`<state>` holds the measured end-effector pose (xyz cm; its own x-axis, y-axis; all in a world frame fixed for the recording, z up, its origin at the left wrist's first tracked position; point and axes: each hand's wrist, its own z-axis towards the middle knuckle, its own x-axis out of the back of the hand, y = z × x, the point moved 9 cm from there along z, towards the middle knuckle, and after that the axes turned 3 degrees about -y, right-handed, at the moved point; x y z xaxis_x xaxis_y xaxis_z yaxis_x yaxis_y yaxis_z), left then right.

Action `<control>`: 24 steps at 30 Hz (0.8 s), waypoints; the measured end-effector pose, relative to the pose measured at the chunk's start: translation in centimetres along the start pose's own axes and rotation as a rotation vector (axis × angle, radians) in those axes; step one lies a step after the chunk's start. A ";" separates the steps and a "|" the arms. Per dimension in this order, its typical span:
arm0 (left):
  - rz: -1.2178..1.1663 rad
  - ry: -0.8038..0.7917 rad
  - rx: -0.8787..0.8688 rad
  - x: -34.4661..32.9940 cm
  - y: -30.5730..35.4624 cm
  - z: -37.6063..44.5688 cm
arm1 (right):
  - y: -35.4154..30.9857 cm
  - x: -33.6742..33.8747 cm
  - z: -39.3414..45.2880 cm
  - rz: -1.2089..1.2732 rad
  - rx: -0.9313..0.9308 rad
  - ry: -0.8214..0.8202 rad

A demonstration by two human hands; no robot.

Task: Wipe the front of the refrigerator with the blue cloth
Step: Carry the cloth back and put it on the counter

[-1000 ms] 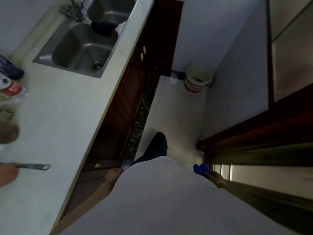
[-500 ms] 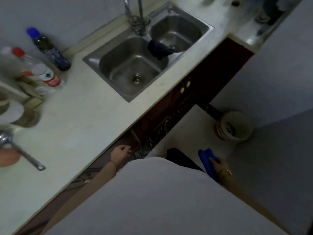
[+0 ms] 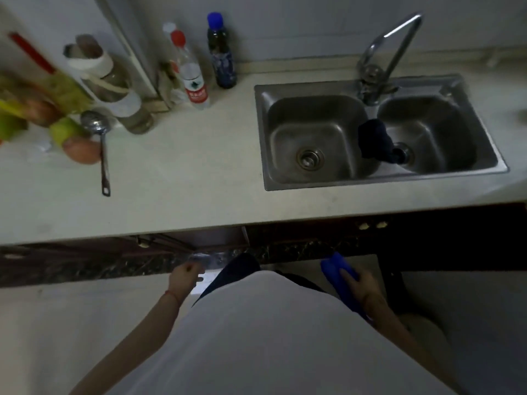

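My right hand (image 3: 360, 285) hangs low at my right side, below the counter's front edge, and is shut on the blue cloth (image 3: 340, 276), which is rolled and sticks out forward past my fingers. At my left side my left hand (image 3: 184, 277) hangs with its fingers loosely curled and nothing in it. A tall white panel (image 3: 85, 21) stands at the back left behind the counter items; I cannot tell if it is the refrigerator. My white shirt fills the lower middle of the view.
A pale counter (image 3: 176, 181) runs across in front of me with a double steel sink (image 3: 370, 132), a tap (image 3: 385, 52) and a dark rag (image 3: 373, 141) on the divider. Bottles (image 3: 194, 72), a jar (image 3: 114, 84), a ladle (image 3: 102, 149) and fruit (image 3: 82, 149) stand at left.
My view has swung left, from the floor and wooden doorway to facing the counter and sink. The blue cloth stays in my right hand at my side.
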<state>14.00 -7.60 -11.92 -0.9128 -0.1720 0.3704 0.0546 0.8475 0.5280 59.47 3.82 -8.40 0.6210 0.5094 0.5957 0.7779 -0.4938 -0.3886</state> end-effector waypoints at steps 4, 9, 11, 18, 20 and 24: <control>0.097 0.128 -0.220 2.3 5.9 -0.7 | -12.3 2.8 1.2 -0.202 0.420 0.010; 0.138 0.285 -0.432 6.9 12.7 0.2 | -27.0 1.5 2.0 -0.378 0.817 0.121; 0.167 0.325 -0.477 9.1 14.8 1.0 | -33.0 0.2 2.9 -0.448 0.899 0.192; 0.301 0.330 -0.435 14.9 16.0 5.2 | -49.4 -6.2 7.3 -0.701 0.965 0.260; 0.344 0.297 -0.404 15.4 15.2 6.3 | -51.2 -8.0 9.0 -0.791 0.920 0.241; 0.393 0.284 -0.368 15.9 13.7 7.6 | -51.8 -10.4 12.0 -0.837 0.825 0.160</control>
<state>-2.83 5.14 -4.64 -0.6549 -0.0520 0.7539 0.5481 0.6542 0.5212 13.87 32.56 -2.88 -0.0842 0.3347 0.9386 0.7997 0.5846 -0.1367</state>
